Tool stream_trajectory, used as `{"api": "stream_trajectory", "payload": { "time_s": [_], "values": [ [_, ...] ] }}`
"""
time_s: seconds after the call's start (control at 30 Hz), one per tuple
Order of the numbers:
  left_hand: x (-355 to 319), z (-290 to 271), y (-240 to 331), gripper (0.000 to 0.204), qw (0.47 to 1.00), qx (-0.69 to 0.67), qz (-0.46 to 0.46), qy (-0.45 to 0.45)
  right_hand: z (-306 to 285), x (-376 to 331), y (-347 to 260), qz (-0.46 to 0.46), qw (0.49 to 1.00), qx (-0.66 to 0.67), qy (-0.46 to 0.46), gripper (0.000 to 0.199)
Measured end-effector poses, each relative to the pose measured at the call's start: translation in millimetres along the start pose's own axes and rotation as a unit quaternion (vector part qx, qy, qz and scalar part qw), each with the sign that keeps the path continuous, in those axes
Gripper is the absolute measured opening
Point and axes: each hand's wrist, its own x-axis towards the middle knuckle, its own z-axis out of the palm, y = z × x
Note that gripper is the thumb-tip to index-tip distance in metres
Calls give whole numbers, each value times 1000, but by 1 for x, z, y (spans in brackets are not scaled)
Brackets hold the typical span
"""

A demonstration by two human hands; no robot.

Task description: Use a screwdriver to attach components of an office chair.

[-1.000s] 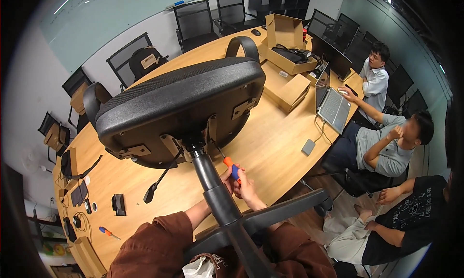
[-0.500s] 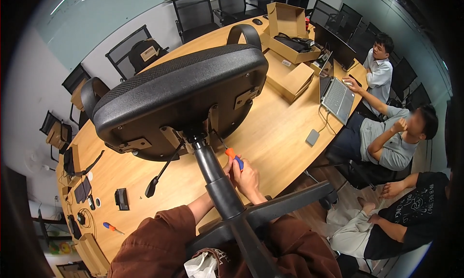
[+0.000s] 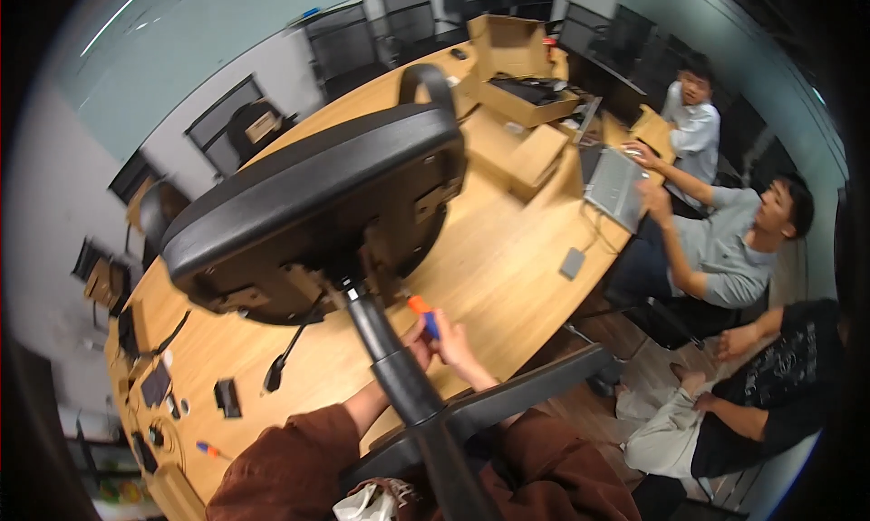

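A black swivel chair lies tilted in front of me, its seat (image 3: 313, 199) over the table with the screw-studded underside facing me. Its gas-lift column (image 3: 369, 317) slants down to the base leg (image 3: 535, 385) near my lap. My right hand (image 3: 459, 347) is closed round an orange-and-blue screwdriver (image 3: 430, 324), whose shaft points at a metal bracket under the seat; motion blur hides the tip. Partly behind the column, my left hand (image 3: 419, 347) has its fingers closed against the screwdriver handle. A black height lever (image 3: 275, 373) sticks out left of the column.
A second screwdriver (image 3: 211, 450) and a small black part (image 3: 227, 398) lie on the wooden table (image 3: 308, 412). Open cardboard boxes (image 3: 526, 109) and a laptop (image 3: 616, 188) stand at the far right. Three people sit along the right side; mesh chairs (image 3: 343, 48) line the wall.
The whole view has shifted slightly, with the chair and my hands now lower and further left in it. The person in grey has moved a hand from the face toward the laptop.
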Motion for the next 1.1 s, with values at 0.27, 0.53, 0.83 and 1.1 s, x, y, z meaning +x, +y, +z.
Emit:
{"api": "stream_trajectory", "payload": {
  "time_s": [0.27, 0.53, 0.83, 1.1],
  "values": [
    [5, 39, -1, 39, 969, 51, 38, 240, 7, -18, 7, -376, 798, -440, 171, 29],
    [7, 44, 1, 38, 965, 33, 27, 259, 13, -12, 2, -358, 835, -377, 180, 42],
    [5, 54, 0, 35, 964, 1, 41, 261, 22, -6, 0, -297, 885, -315, 174, 50],
    [7, 50, 3, 36, 965, 14, -3, 262, 15, 3, -9, -176, 957, -182, 140, 64]
  ]
}}
